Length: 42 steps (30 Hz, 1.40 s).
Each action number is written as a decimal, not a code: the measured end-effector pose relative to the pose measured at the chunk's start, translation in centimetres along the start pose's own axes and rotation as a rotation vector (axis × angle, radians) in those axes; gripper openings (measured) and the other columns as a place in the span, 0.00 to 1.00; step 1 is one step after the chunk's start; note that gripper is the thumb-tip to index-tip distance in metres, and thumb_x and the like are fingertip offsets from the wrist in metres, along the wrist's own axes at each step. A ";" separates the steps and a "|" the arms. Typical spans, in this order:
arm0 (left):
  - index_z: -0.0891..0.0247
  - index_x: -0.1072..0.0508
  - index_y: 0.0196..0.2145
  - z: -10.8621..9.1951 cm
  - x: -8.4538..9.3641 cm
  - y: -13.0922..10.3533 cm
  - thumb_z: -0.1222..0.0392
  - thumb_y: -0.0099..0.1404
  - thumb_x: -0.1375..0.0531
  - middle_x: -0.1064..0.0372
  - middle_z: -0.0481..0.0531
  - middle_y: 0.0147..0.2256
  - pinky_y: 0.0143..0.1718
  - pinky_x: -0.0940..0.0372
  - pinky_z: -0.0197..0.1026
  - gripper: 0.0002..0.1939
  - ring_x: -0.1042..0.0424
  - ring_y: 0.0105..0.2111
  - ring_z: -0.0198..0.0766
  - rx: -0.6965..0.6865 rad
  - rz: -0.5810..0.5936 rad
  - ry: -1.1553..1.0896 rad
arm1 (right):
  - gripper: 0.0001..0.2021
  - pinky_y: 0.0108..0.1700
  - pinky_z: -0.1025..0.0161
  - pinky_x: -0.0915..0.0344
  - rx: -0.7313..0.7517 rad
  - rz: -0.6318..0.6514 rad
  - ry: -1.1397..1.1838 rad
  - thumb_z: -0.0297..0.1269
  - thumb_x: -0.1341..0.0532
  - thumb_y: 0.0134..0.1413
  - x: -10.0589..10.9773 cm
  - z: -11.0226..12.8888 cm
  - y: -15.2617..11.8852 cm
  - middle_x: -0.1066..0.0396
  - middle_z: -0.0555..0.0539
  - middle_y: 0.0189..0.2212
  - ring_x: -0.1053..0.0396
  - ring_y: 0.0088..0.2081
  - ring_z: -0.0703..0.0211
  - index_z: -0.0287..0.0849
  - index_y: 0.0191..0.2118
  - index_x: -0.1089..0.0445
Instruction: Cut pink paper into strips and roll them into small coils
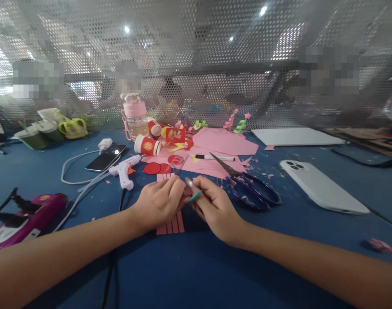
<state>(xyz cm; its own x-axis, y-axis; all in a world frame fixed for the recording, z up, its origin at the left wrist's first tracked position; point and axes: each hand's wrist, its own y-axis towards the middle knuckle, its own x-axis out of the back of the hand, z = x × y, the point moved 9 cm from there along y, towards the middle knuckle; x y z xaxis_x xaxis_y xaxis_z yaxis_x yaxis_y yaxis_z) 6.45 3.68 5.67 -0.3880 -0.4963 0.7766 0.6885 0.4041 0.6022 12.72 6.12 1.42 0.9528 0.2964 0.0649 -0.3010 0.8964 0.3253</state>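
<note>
My left hand (162, 201) is closed, knuckles up, over a strip of pink paper with dark lines (170, 227) lying on the blue table. My right hand (219, 211) meets it from the right, thumb and fingers pinched together. A narrow teal sliver (195, 197) shows at the right thumb; I cannot tell what it is part of. Whatever sits between the fingertips is mostly hidden. Just right of the hands lie blue-handled scissors (253, 189), blades spread. Red paper circles (152, 168) lie beyond the left hand.
A white glue gun (125, 171), a black phone (106, 158) and a purple power strip (37, 212) are on the left. Pink sheets (226, 140), a marker (215, 157), a red paper cup (147, 145) and a bottle (134, 116) stand or lie behind. A white phone (321, 184) is right.
</note>
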 end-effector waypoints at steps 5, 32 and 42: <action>0.63 0.38 0.25 0.0 0.4 -0.1 0.58 0.69 0.64 0.37 0.50 0.21 0.20 0.42 0.34 0.21 0.38 0.20 0.33 -0.009 -0.024 0.051 | 0.14 0.14 0.70 0.58 -0.033 0.000 0.082 0.46 0.47 0.56 -0.4 -0.1 -0.2 0.50 0.59 0.15 0.56 0.14 0.71 0.44 0.26 0.45; 0.60 0.47 0.25 2.4 -1.9 -0.9 0.60 0.66 0.58 0.46 0.42 0.18 0.19 0.48 0.35 0.11 0.46 0.17 0.31 0.585 0.049 -0.675 | 0.13 0.17 0.68 0.52 0.045 -0.088 -0.102 0.42 0.51 0.60 0.1 0.6 -0.3 0.50 0.59 0.15 0.53 0.15 0.69 0.44 0.25 0.46; 0.60 0.46 0.25 2.6 -1.5 -0.7 0.61 0.66 0.57 0.45 0.42 0.18 0.19 0.47 0.35 0.11 0.45 0.17 0.31 0.553 0.005 -0.538 | 0.13 0.16 0.70 0.53 -0.009 -0.093 -0.083 0.43 0.50 0.59 0.2 0.2 -0.2 0.49 0.59 0.14 0.52 0.14 0.70 0.44 0.26 0.46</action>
<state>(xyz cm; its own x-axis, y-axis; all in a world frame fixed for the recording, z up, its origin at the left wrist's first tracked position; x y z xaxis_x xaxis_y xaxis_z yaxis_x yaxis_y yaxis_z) 4.94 6.14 4.52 -0.7273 -0.1086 0.6776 0.3397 0.8010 0.4930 12.97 5.90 1.52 0.9764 0.1839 0.1132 -0.2113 0.9217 0.3254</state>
